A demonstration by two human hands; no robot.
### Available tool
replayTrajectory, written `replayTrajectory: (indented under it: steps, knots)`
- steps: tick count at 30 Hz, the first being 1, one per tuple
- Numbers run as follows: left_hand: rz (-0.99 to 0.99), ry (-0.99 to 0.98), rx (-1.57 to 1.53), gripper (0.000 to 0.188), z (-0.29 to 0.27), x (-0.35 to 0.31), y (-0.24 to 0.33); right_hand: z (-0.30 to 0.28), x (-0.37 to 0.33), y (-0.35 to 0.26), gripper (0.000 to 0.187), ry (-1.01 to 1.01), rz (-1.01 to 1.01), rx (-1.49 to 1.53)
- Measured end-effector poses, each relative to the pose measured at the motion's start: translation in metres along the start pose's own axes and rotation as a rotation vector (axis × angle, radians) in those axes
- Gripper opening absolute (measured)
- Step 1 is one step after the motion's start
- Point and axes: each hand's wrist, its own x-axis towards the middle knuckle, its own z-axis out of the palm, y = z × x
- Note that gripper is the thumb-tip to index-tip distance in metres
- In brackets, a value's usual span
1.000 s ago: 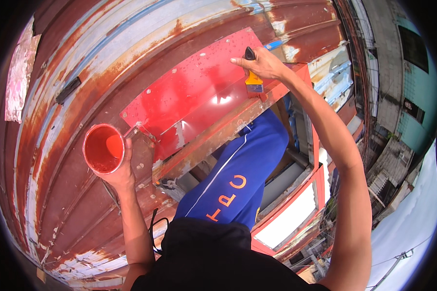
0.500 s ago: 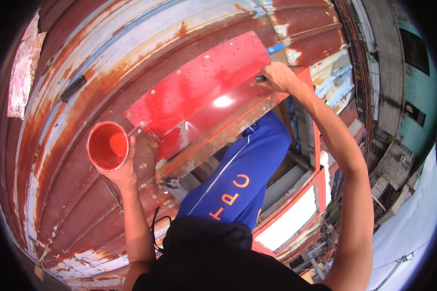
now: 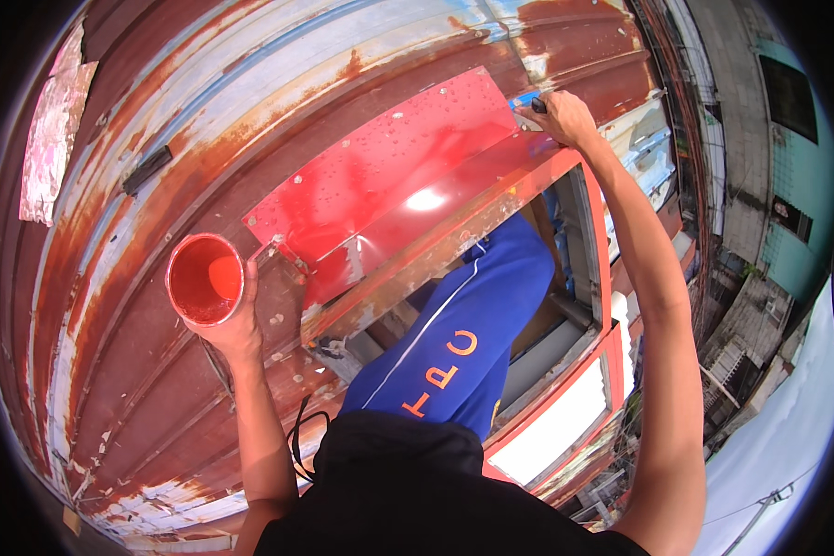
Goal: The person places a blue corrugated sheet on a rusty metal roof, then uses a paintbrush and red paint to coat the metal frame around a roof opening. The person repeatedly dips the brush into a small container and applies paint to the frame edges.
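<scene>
My left hand (image 3: 236, 329) is closed around a round cup of red paint (image 3: 195, 287), held upright over the rusty roof at the left. Its open top shows wet red paint inside. At the upper right, my right hand (image 3: 565, 119) is closed on a dark-handled tool (image 3: 538, 106); only the dark handle end shows, and the rest is hidden. That hand is at the far right corner of a glossy red metal panel (image 3: 380, 162). The panel is shiny, with drops and small pale spots, and a bare patch shows near its lower left.
Corrugated roofing (image 3: 157, 371), rusty brown with pale streaks, surrounds the panel. My legs in blue trousers (image 3: 463, 324) go down into a red-framed opening (image 3: 602, 250). A short dark strip (image 3: 146, 171) and a peeling pink-white board (image 3: 54, 139) lie at the left. Houses and wires stand right.
My right hand has moved up and to the right along the red panel to its far corner, with the dark-handled tool. My left hand and the cup have stayed nearly still.
</scene>
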Motion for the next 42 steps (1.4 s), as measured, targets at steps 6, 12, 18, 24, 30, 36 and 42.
replayTrajectory:
  steps: [6,12,18,24,30,36,42]
  knots:
    - [0.147,-0.017,0.058,0.060,0.016,-0.003,0.016,0.034,-0.009,-0.127,0.075,-0.208,-0.162,0.329]
    - [0.121,0.014,0.078,0.063,0.003,-0.007,0.021,0.038,0.020,-0.080,0.076,-0.117,0.206,0.592]
    - [0.120,-0.089,0.041,0.073,0.008,-0.017,0.036,-0.020,-0.003,-0.085,0.067,0.168,0.271,0.390]
    - [0.302,-0.293,-0.083,0.080,0.047,-0.019,0.053,-0.119,-0.137,-0.195,0.060,0.651,0.364,1.364]
    - [0.465,-0.443,-0.064,0.081,0.053,-0.029,0.064,-0.168,-0.225,-0.291,0.052,0.676,0.146,1.730]
    - [0.661,-0.445,-0.090,0.073,0.054,-0.045,0.107,-0.144,-0.228,-0.338,0.029,0.861,-0.168,1.224]
    - [0.777,-0.420,-0.112,0.073,0.044,-0.056,0.130,-0.139,-0.253,-0.348,0.037,0.871,0.011,1.490]
